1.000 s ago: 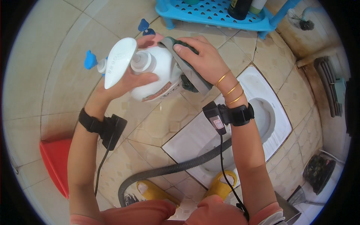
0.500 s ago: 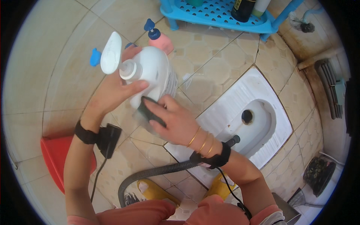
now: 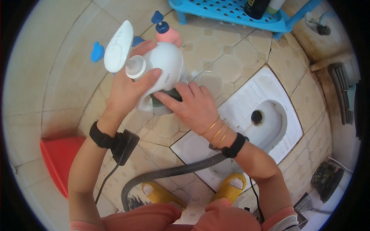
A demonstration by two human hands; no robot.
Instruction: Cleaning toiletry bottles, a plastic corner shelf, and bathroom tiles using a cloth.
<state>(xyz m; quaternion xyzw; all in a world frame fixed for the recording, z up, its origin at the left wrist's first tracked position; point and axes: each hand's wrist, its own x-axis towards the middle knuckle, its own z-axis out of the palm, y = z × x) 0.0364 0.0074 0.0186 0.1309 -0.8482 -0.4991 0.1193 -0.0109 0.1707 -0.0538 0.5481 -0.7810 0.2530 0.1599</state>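
A white pump bottle (image 3: 166,57) with a broad white pump head (image 3: 117,50) is held up in the air, tilted over the tiled floor. My left hand (image 3: 129,90) is closed round it just below the collar, thumb on the near side. Against the bottle's lower right side, my right hand (image 3: 198,106) presses a dark green and grey scrub sponge (image 3: 162,103), gripping it with the fingers. The bottle's base is partly hidden by the sponge and right hand. Black bands are on both my wrists.
Beyond the bottle are a pink bottle (image 3: 169,36) with a dark blue pump and a bright blue pump top (image 3: 97,52). A squat toilet (image 3: 283,86) lies right, crossed by a grey corrugated hose (image 3: 173,171). A red plastic container (image 3: 61,161) stands left; a blue rack (image 3: 231,21) stands at the back.
My right hand and the sponge have shifted right and slightly up along the bottle's side. The bottle and my left hand have moved a little right, and the pump head appears larger.
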